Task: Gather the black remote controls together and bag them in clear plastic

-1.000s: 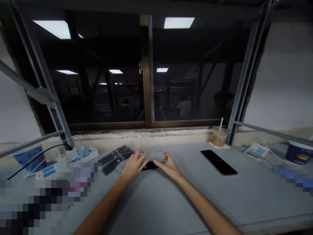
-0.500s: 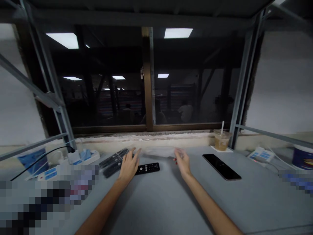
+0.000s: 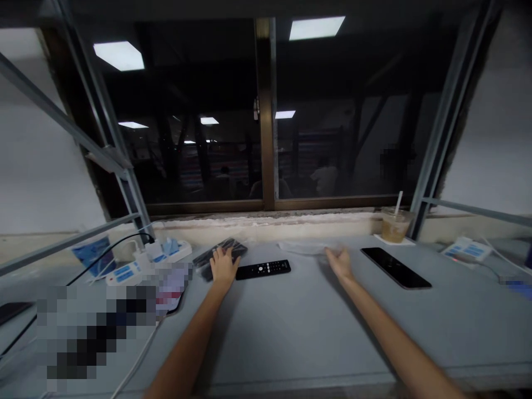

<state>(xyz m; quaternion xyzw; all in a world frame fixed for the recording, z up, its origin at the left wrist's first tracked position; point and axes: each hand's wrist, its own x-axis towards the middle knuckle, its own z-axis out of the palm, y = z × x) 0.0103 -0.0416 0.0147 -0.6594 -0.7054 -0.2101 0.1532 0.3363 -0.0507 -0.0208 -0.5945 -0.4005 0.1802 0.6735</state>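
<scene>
Right grip (image 3: 339,264) pinching filmy clear plastic (image 3: 301,247), left grip (image 3: 223,267) splayed over film-wrapped remotes (image 3: 238,247), oblong black remote (image 3: 266,269)

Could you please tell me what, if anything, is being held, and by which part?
The right hand apparently holds a thin, translucent plastic film by its right end. The left hand partly covers black, plastic-wrapped oblong items; any grip is unclear.

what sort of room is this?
Likely a desk area in a shared workroom or dorm; can't tell which. Metal posts frame the grey desk, the dark window shows lit ceiling panels, apparently reflected, and a power strip sits at left.
</scene>
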